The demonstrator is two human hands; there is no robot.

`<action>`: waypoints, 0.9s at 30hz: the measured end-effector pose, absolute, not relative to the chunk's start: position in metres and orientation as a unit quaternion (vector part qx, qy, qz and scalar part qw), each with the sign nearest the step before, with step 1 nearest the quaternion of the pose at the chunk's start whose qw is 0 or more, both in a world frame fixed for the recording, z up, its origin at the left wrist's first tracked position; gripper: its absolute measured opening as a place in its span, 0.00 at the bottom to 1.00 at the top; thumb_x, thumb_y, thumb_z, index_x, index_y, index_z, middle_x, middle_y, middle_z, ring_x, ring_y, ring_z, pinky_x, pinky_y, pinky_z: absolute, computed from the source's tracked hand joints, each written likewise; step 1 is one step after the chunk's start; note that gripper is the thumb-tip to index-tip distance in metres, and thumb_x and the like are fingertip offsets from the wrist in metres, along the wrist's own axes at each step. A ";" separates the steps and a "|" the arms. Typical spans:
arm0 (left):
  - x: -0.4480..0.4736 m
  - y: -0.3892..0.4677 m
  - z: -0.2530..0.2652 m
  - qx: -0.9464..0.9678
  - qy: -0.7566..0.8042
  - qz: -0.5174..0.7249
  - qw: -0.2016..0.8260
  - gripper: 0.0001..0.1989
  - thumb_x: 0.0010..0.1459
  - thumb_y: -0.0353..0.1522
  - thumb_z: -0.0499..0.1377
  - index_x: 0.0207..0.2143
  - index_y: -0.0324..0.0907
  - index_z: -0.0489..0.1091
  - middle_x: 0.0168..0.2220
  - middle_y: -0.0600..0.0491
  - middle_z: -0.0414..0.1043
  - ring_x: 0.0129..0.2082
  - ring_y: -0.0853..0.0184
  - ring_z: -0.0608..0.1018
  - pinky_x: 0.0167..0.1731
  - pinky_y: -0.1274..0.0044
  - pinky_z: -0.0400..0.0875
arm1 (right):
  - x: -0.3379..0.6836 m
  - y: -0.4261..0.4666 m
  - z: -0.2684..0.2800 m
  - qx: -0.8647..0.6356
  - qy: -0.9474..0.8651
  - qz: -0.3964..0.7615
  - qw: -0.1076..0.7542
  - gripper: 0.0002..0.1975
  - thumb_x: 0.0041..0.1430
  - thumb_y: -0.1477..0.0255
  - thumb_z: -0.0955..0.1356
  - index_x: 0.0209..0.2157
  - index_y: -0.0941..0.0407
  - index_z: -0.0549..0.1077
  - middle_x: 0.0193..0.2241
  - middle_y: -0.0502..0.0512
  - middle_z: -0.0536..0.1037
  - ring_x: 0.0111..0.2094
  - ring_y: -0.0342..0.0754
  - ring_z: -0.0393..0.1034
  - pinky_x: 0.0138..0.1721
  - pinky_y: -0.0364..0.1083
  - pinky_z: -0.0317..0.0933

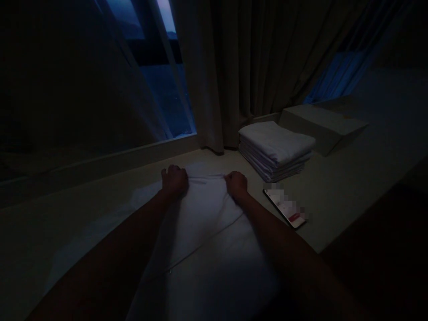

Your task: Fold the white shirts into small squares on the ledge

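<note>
A white cloth (207, 209) lies spread over the pale surface and runs toward me, with a seam or folded edge slanting across it. My left hand (175, 182) is closed on its far left corner, the fingers curled over the edge. At the far right corner, my right hand (236, 184) pinches the same edge. Between the two hands the edge looks pulled straight, with small creases. The near end of the cloth fades into shadow. Dim light hides the finer details of both hands.
A stack of folded white cloths (276, 149) stands to the right, beyond my right hand. In front of it lies a phone (284, 208) with its screen lit. Behind the stack is a pale box (323, 122). Brown curtains (230, 76) hang along the window (163, 93) at the back.
</note>
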State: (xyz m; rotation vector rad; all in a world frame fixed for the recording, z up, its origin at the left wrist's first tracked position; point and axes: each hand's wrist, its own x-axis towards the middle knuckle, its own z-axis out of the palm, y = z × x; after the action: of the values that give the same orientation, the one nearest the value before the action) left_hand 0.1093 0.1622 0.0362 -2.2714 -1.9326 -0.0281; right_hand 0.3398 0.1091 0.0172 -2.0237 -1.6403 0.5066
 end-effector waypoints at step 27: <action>-0.123 -0.103 0.003 -0.620 -0.784 -0.002 0.042 0.29 0.64 0.45 0.37 0.66 0.52 0.47 0.69 0.49 0.45 0.67 0.55 0.51 0.58 0.55 0.52 | 0.338 -0.065 -0.010 -0.563 -0.805 -0.015 0.185 0.30 0.67 0.55 0.56 0.64 0.56 0.58 0.65 0.60 0.55 0.67 0.57 0.42 0.64 0.60 0.35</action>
State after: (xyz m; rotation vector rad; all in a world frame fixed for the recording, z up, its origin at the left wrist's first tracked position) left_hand -0.1231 -0.1030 0.0026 -1.8954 -2.3983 -0.0046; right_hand 0.3384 -0.0648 -0.0103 -1.5872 -2.2690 -0.0424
